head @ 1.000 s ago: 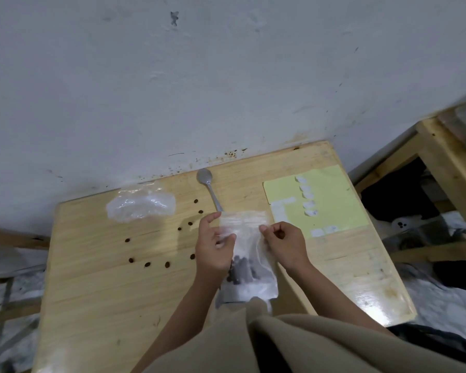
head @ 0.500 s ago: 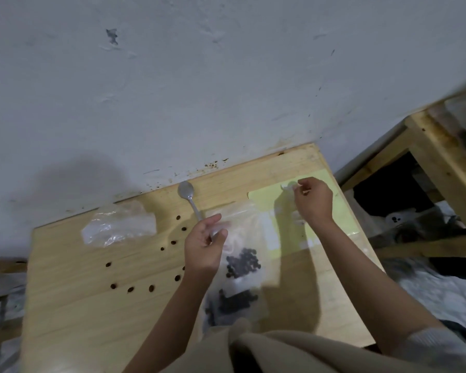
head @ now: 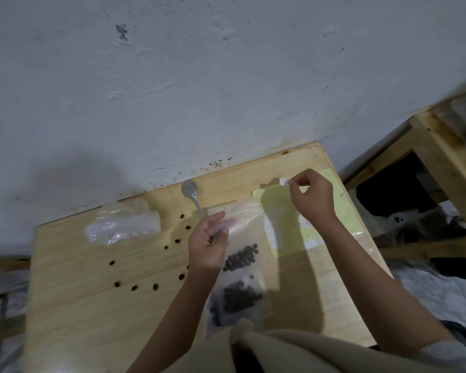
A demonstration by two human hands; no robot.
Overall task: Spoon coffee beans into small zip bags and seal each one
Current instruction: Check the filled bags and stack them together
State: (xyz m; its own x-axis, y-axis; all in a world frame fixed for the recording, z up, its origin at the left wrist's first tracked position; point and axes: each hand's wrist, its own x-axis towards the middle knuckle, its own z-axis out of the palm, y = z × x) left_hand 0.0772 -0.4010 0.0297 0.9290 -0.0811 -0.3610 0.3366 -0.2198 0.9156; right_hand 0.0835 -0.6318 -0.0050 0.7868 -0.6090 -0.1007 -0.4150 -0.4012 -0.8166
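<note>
Head view is showing the person working at a wooden table (head: 86,305) pushed against a pale wall. Taking the yellow sheet (head: 345,211) as the landmark: the right hand (head: 311,196) is hovering over its far edge, thumb and fingertips pinching a small white sticker (head: 283,182) that is sitting lifted clear of the sheet. Just left of the sheet, the left hand (head: 209,244) is holding the upper part of a clear zip bag (head: 242,254) between thumb and fingers, with a dark cluster of coffee beans (head: 241,257) showing through it. A second bag of beans (head: 237,300) is lying nearer the person, partly under the first. Whether either zip is fully pressed closed is too fine to tell.

Further left of the sheet, a spoon (head: 193,196) is lying with its bowl toward the wall, loose beans (head: 133,287) are scattered on the wood, and a crumpled pile of clear plastic (head: 123,224) is resting well left.

Spooning for this bag looks finished; the step in hand seems to be closing it off, with the sticker probably meant as a label or seal. The next move is calling for the right hand to carry the sticker across to the bag while the left keeps the plastic flat and taut, so it lands without wrinkling or folding on itself.
</note>
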